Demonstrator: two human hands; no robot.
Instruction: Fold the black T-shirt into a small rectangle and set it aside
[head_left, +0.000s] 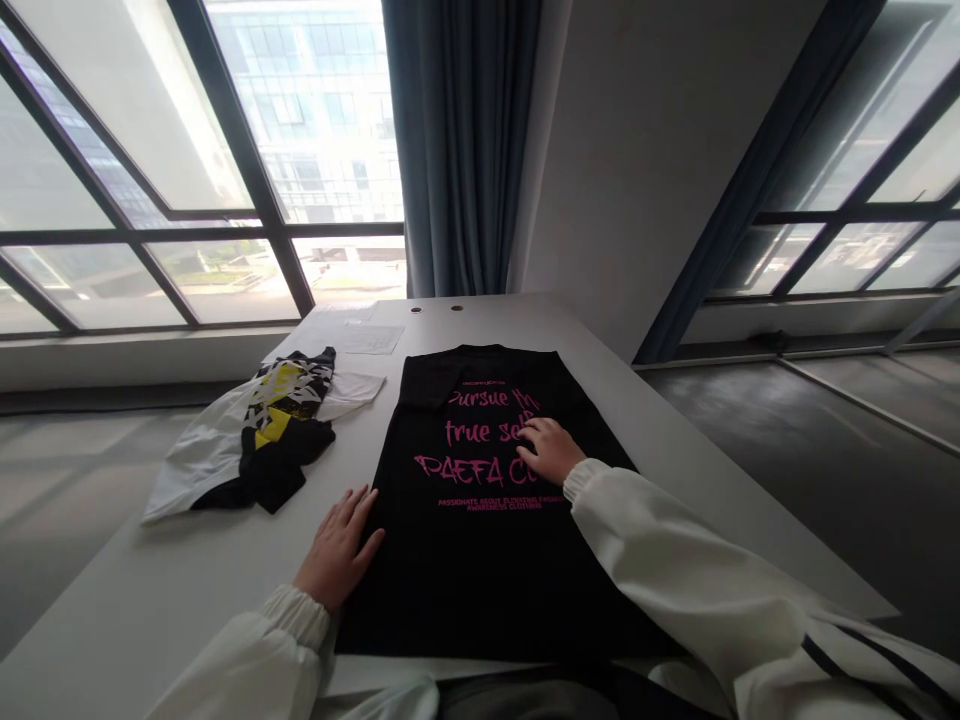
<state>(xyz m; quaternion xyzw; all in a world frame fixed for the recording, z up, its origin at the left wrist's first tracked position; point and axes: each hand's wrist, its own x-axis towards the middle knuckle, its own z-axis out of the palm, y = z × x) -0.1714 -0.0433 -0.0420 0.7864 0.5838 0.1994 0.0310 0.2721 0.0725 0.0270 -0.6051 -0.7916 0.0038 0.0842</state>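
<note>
A black T-shirt (480, 580) with pink lettering lies spread flat on the white table, its collar toward the far end. Its left sleeve is folded inward over the body. My left hand (339, 545) rests on the shirt's left edge, fingers stretched out and apart. Over the lettering on the right side is my right hand (551, 450), its fingers loosely bent and spread on or just above the cloth; contact is hard to tell. Neither hand grips anything. My right forearm covers part of the shirt's right edge.
A crumpled white, black and yellow garment (285, 420) lies at the table's left edge. Paper sheets (367, 338) are on the far left of the white table (720, 520). Beyond stand a blue curtain (465, 150), windows and a wall.
</note>
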